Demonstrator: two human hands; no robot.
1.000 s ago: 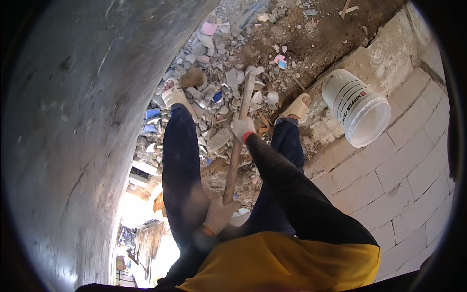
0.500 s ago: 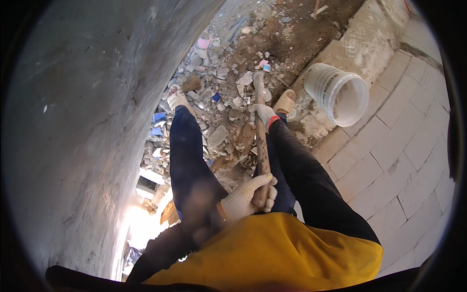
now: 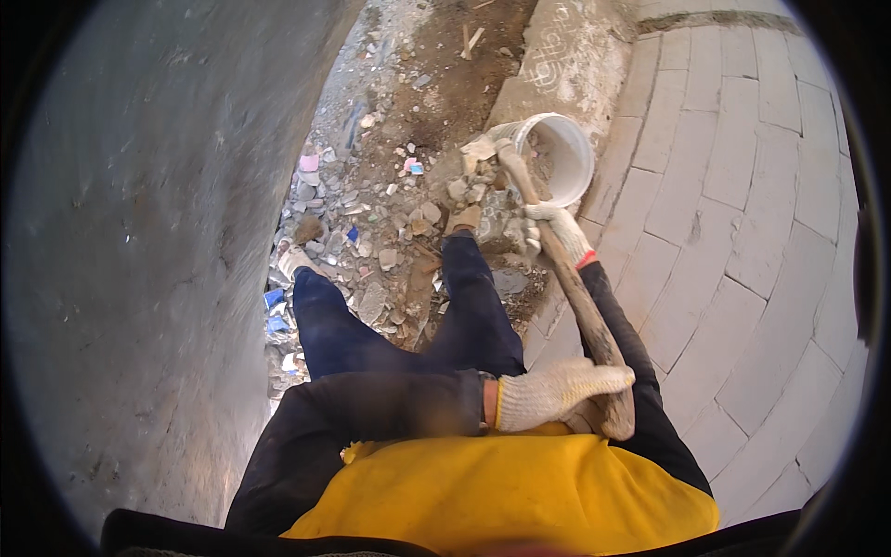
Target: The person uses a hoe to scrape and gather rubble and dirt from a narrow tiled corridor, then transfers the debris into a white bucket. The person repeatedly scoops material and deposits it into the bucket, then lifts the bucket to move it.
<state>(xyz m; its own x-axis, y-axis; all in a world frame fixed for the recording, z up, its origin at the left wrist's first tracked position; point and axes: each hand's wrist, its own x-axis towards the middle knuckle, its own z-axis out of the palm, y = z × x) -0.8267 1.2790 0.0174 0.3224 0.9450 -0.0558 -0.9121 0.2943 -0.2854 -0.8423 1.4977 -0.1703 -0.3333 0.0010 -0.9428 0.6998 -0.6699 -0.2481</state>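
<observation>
Head view shows the white-gloved left grip and right grip clasping a long brown wooden handle, its far end now swung from the loose grey rubble to the white plastic bucket, shifting the work beside its mouth.

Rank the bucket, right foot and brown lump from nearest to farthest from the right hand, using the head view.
1. Bucket: just beyond the right hand, its open mouth close by.
2. Right foot: to the hand's left.
3. Brown lump: farthest left, in the rubble near the left foot.
</observation>
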